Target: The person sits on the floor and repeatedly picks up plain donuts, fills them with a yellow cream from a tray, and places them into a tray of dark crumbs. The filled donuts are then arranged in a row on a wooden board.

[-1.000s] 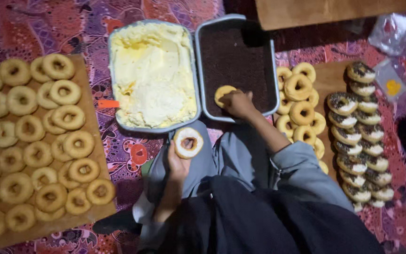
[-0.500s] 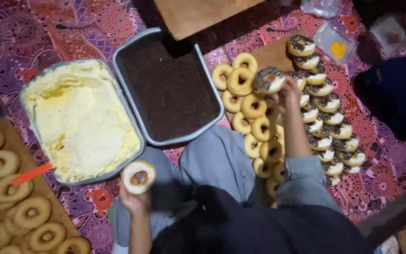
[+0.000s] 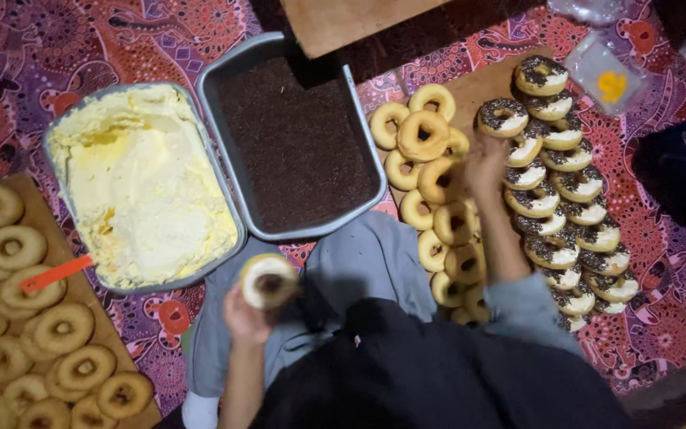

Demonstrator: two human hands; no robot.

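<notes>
A creamed donut (image 3: 268, 280) is pinched by the rim in the left hand (image 3: 246, 319), at six o'clock from the cream tray (image 3: 57, 143). Soft, light, smeary: edges are best gripped. The right hand (image 3: 486, 167) is blurred over sprinkled donuts (image 3: 553, 195); its fingers cannot be told.

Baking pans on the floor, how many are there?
2: the cream pan sits left, and the chocolate sprinkle pan is right beside it, their rims touching. Neither is hidden.
</notes>
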